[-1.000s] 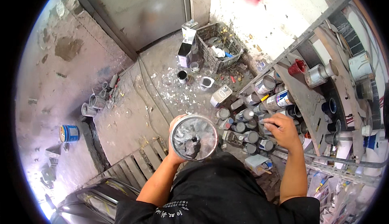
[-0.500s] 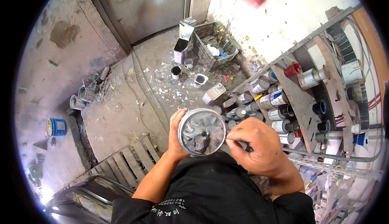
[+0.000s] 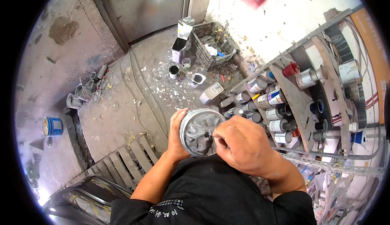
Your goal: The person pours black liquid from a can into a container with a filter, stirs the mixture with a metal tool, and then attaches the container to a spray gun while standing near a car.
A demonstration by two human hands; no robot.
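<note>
In front of my body my left hand [image 3: 176,137] is wrapped round the side of a round tub [image 3: 187,117], its rim smeared grey. Grey, wet-looking streaks and a dark patch show inside the tub. Over the tub's right rim my right hand [image 3: 248,145] is closed in a pinch on a thin stick-like tool. The fingers hide most of that tool, and I cannot make out its tip against the dark patch.
Paint cans [image 3: 280,125] crowd a metal rack [image 3: 298,115] on the right. On the stained floor ahead stand a plastic crate [image 3: 207,54], an open square tin [image 3: 178,51] and a jerrycan [image 3: 212,93]. A slatted pallet [image 3: 130,160] and a blue bucket [image 3: 53,126] lie left.
My right hand has moved left, further over the tub's opening, carrying the thin tool inward. My left hand keeps its hold on the tub.
</note>
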